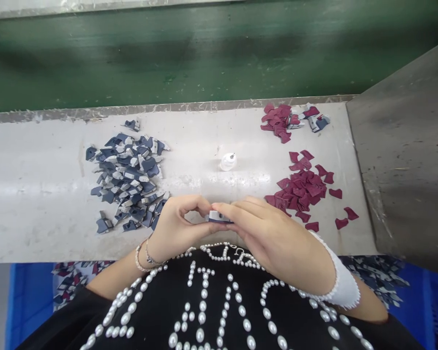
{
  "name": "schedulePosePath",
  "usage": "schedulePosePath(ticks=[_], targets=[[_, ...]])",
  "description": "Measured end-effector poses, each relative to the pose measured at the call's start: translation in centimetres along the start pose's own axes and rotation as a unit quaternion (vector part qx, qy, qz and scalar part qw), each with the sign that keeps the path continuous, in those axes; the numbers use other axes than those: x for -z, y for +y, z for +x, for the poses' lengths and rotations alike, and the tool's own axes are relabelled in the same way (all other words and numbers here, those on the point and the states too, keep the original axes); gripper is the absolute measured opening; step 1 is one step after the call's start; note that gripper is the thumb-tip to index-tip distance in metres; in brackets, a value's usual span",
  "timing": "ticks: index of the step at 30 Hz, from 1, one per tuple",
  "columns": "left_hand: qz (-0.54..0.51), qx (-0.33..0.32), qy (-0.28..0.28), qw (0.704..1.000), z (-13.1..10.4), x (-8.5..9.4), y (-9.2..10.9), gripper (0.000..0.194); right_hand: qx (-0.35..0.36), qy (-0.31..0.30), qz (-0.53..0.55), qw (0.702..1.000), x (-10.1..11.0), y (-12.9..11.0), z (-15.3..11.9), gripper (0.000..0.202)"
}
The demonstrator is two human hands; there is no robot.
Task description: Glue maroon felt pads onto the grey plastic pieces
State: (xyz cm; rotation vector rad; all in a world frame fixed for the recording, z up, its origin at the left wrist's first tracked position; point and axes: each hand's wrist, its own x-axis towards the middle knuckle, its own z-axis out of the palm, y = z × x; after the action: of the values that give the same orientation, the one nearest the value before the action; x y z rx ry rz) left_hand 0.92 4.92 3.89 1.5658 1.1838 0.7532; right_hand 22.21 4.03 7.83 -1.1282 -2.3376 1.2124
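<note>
Both hands meet at the near edge of the bench around one small white and dark blue plastic part (219,216). My left hand (177,221) pinches its left end between thumb and forefinger. My right hand (266,228) closes over its right side, so much of the part is hidden. To the left lies a heap of similar blue and white parts (129,170). To the right is a pile of thin dark red pieces (302,189). A small white bottle with a thin metal tip (228,161) stands beyond my hands.
At the back right, more red pieces (277,121) lie beside a few blue and white parts (318,122). A metal panel (409,155) bounds the bench (40,194) on the right. A green belt (204,58) runs behind it. Blue bins (29,296) with parts sit below.
</note>
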Motion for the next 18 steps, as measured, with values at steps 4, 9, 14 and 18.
schedulePosePath(ticks=[4, 9, 14, 18], targets=[[-0.005, 0.022, -0.019, 1.000, 0.3, -0.2, -0.8, 0.023, -0.032, -0.004, 0.047, 0.998, -0.3, 0.5, 0.8, 0.041], [-0.039, 0.108, -0.017, 0.993, 0.2, -1.1, -2.3, 0.021, -0.071, 0.022, 0.068, 0.995, -2.0, 1.9, 2.3, 0.023], [-0.040, 0.125, 0.003, 0.991, 1.1, -2.0, -4.1, 0.028, -0.100, 0.031, 0.066, 0.992, -3.5, 3.8, 3.6, 0.025], [0.043, 0.089, 0.039, 0.994, 1.7, 0.6, -4.3, 0.033, -0.163, 0.044, 0.031, 0.985, -3.6, 5.4, 3.8, 0.046]])
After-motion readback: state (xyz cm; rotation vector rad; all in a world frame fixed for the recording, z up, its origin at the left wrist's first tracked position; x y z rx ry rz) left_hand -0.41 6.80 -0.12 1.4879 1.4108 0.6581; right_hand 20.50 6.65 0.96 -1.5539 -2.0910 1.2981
